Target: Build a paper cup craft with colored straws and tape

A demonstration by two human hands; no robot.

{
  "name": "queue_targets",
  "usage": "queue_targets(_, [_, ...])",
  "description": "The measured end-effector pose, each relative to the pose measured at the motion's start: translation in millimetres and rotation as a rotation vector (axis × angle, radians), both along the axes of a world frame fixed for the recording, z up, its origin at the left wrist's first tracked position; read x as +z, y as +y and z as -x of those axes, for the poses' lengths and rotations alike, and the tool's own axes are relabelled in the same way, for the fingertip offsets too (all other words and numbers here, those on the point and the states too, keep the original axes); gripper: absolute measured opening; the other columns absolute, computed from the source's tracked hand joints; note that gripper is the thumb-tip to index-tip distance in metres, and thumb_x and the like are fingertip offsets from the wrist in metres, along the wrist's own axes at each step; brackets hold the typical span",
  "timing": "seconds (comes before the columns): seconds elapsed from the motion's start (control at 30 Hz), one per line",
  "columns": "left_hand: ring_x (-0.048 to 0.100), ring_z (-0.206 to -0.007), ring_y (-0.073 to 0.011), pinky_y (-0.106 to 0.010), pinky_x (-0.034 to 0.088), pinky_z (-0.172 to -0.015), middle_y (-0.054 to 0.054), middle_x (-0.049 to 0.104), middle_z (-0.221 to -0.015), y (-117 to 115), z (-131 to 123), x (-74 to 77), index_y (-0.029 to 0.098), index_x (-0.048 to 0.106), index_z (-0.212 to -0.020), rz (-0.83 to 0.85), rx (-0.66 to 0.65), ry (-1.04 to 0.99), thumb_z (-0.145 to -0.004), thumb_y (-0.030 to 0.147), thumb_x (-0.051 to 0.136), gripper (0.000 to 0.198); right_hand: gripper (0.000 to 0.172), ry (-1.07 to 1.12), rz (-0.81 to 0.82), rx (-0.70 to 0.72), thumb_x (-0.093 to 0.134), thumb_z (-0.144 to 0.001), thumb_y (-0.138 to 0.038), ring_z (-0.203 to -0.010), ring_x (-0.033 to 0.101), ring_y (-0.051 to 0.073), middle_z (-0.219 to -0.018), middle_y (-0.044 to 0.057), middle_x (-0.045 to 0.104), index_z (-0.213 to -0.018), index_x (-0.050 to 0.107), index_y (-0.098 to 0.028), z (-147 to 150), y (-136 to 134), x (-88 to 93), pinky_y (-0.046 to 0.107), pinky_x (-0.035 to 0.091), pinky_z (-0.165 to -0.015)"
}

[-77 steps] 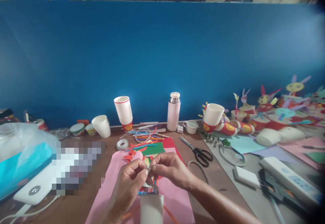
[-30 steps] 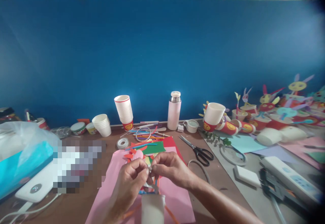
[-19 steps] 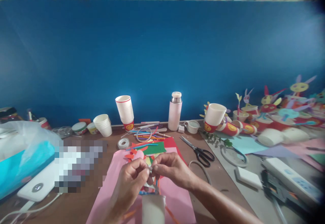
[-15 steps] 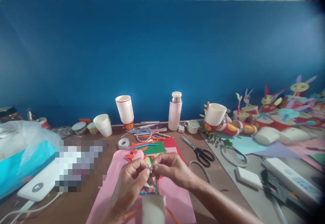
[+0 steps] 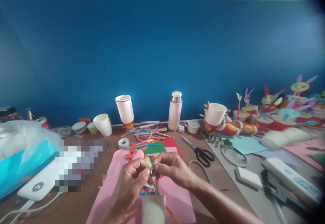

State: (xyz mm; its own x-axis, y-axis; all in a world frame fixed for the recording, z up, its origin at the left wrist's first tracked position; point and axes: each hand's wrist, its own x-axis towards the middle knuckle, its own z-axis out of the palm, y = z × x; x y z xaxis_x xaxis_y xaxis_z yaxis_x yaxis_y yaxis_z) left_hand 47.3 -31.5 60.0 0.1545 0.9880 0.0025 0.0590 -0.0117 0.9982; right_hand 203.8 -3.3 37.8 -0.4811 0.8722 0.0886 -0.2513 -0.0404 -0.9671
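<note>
My left hand [image 5: 135,176] and my right hand [image 5: 170,168] meet fingertip to fingertip over a pink paper sheet [image 5: 101,200]. Both are closed in a pinch on a small whitish piece [image 5: 150,169], too small and too covered by fingers to name. Just below them a white paper cup [image 5: 153,210] lies or stands near the front, with an orange strip [image 5: 174,214] coming out at its side. Blue and orange strips show between the cup and my fingers. Beyond my hands are green paper [image 5: 156,147] and red-orange paper cutouts [image 5: 129,156].
Black-handled scissors [image 5: 200,153], a tape roll [image 5: 123,143] and pipe cleaners [image 5: 147,137] lie beyond the sheet. Stacked cups [image 5: 124,110] and a pink thermos [image 5: 175,114] stand by the blue wall. Right: a power strip [image 5: 291,176] and cup figures [image 5: 270,112]. Left: a white power bank [image 5: 38,185].
My hands keep almost the same pinch and place. At the far right, a white cup lying on its side among the coloured papers has shifted a little rightward.
</note>
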Motion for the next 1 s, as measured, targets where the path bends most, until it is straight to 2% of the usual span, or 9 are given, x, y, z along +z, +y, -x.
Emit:
queue_targets(0.57, [0.056,-0.047,-0.0130,-0.020,0.044,-0.045,0.000,0.060,-0.050,0.7,0.6,-2.7,0.017,0.054,-0.056,-0.021,-0.006,0.019,-0.072,0.028,0.056,0.019,0.021,-0.004,-0.009,0.004,0.065,-0.073,-0.033,-0.058,0.055,0.009,-0.063,0.001,0.061,-0.073,0.062,-0.012,0.5,-0.9,-0.6,0.023,0.044,-0.059])
queue_targets(1.0, [0.054,-0.054,-0.0126,-0.021,0.045,-0.052,-0.002,0.059,-0.059,-3.1,-3.1,2.0,0.015,0.059,-0.064,0.003,-0.143,-0.122,-0.078,0.038,0.055,0.027,0.018,0.070,0.059,-0.009,0.066,-0.069,-0.028,-0.051,0.055,0.009,-0.059,0.000,0.062,-0.071,0.060,-0.012,1.0,-1.1,4.8,0.023,0.043,-0.056])
